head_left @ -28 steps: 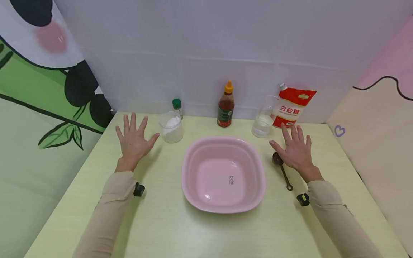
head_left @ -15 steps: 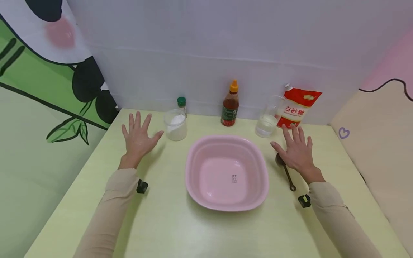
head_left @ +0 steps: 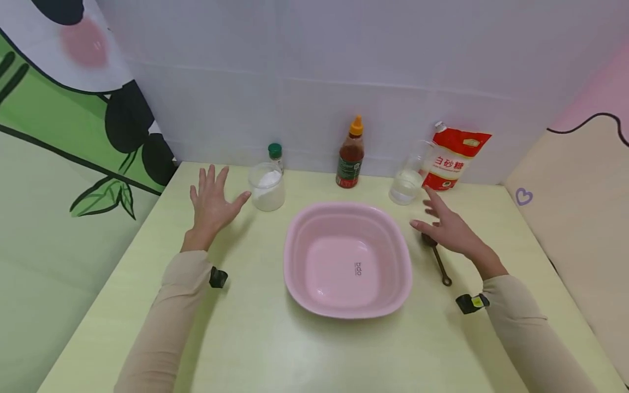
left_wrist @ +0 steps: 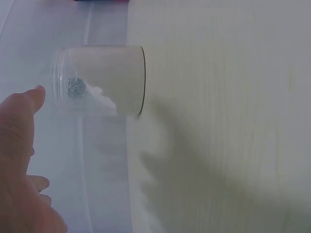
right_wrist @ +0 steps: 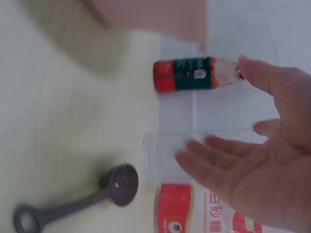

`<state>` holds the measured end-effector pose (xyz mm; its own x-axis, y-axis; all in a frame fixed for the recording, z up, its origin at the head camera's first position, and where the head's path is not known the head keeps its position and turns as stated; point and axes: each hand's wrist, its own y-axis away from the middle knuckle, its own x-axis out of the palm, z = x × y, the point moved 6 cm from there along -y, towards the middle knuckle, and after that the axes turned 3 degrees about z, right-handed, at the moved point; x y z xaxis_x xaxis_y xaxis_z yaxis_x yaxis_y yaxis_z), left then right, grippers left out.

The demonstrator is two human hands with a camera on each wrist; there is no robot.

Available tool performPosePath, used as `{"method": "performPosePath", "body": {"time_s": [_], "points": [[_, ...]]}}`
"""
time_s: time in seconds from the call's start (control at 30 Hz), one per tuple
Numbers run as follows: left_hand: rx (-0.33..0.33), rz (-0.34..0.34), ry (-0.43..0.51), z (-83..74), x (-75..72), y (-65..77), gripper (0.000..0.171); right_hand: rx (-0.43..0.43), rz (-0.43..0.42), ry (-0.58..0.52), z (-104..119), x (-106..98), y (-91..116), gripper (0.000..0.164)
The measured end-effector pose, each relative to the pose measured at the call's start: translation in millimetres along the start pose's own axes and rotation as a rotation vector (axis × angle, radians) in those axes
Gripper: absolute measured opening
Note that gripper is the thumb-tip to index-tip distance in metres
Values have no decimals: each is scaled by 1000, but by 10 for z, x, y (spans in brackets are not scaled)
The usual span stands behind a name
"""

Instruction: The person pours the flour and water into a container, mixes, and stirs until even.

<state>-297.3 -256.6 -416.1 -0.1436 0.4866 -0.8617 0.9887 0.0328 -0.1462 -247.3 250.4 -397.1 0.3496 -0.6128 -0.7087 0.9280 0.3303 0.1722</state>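
My left hand [head_left: 214,202] hovers with spread fingers over the table's left side, its thumb beside a clear jar of white powder [head_left: 267,191]. My right hand [head_left: 449,226], fingers extended and thumb apart, hangs above a dark brown measuring spoon [head_left: 439,262] and holds nothing. Just past its fingertips stands a clear cup of liquid [head_left: 405,185], with a red and white sugar pouch [head_left: 449,164] behind. A pink basin [head_left: 348,314] sits between the hands. In the right wrist view the spoon [right_wrist: 124,185] lies bowl up, and the cup is partly behind the fingers.
A sauce bottle [head_left: 350,158] with an orange cap stands behind the basin. A small green-capped shaker [head_left: 276,153] is behind the jar, near the pale back sheet [head_left: 314,109]. Printed cloths border both sides of the table [head_left: 314,355].
My right hand has turned from palm down to thumb side up, its fingers drawing together. The left hand stays spread, shifting slightly nearer the jar. The tabletop things have stayed put while the view moved slightly.
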Motion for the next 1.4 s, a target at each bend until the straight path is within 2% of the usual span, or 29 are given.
{"method": "performPosePath", "body": {"time_s": [0.1,0.17,0.33,0.47,0.63,0.87,1.17,1.4], "points": [[-1,6,12,-10,-13,-10,86,24,154,-257,66,86,53,92],[6,17,22,-20,-11,-15,86,37,229,-367,89,150,92,90],[26,41,52,-57,14,-26,87,68,354,-474,104,326,163,92],[42,40,85,-97,35,-49,87,90,407,-532,116,428,186,96],[33,55,136,-136,66,-90,86,92,424,-549,127,469,191,94],[10,99,284,-204,114,-119,91,119,405,-547,105,489,185,91],[-7,183,364,-189,335,-277,101,113,391,-545,78,496,195,90],[-64,201,478,-194,467,-382,111,88,392,-543,90,499,184,89]]}}
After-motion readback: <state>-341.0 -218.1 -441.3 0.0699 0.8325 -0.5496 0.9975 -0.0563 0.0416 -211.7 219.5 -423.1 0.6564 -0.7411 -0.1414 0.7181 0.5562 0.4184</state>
